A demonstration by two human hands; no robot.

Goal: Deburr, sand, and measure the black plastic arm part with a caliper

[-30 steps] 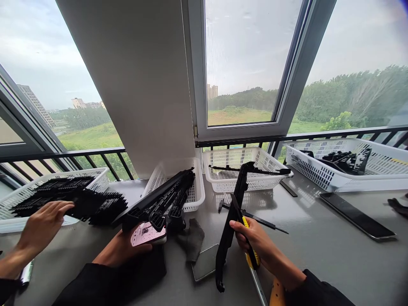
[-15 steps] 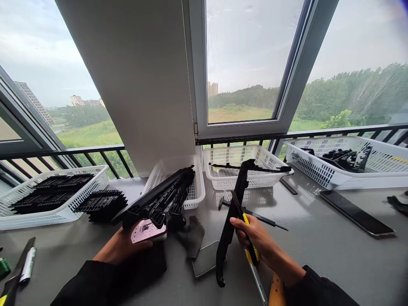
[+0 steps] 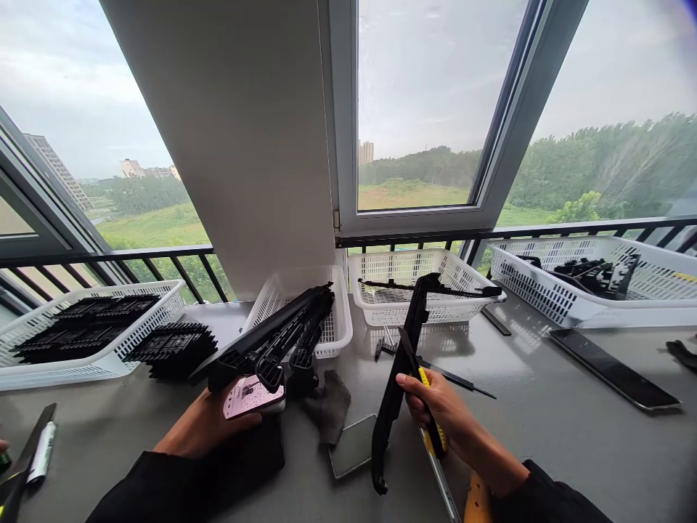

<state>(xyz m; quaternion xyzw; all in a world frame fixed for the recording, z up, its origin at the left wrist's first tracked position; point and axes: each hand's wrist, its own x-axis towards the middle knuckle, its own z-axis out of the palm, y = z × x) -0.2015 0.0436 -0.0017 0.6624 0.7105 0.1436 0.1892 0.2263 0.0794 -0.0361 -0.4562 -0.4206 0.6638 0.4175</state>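
My left hand (image 3: 199, 421) is closed around a smartphone (image 3: 253, 397) with a lit pink screen. Long black plastic parts (image 3: 272, 338) stick out of a white basket just above that phone and hide some of the fingers. My right hand (image 3: 443, 410) grips a yellow-and-black utility knife (image 3: 428, 396), its blade pointing up and to the left. Right behind the blade, a long black plastic strip (image 3: 395, 392) slants from the basket rim down toward the table; I cannot tell whether my fingers also touch it. Beneath the hand lies a metal rod-like tool (image 3: 440, 476).
White baskets (image 3: 414, 314) line the railing. A stack of black parts (image 3: 173, 349), a dark cloth (image 3: 329, 407), a grey rectangular plate (image 3: 353, 447), a caliper-like tool (image 3: 446, 374), an orange handle (image 3: 478, 500), a dark slab (image 3: 613, 367) and a marker (image 3: 42, 454) lie on the table.
The view has shifted very slightly. Both hands keep their hold and place. At the left edge, a bit of someone's finger now shows by the green object.
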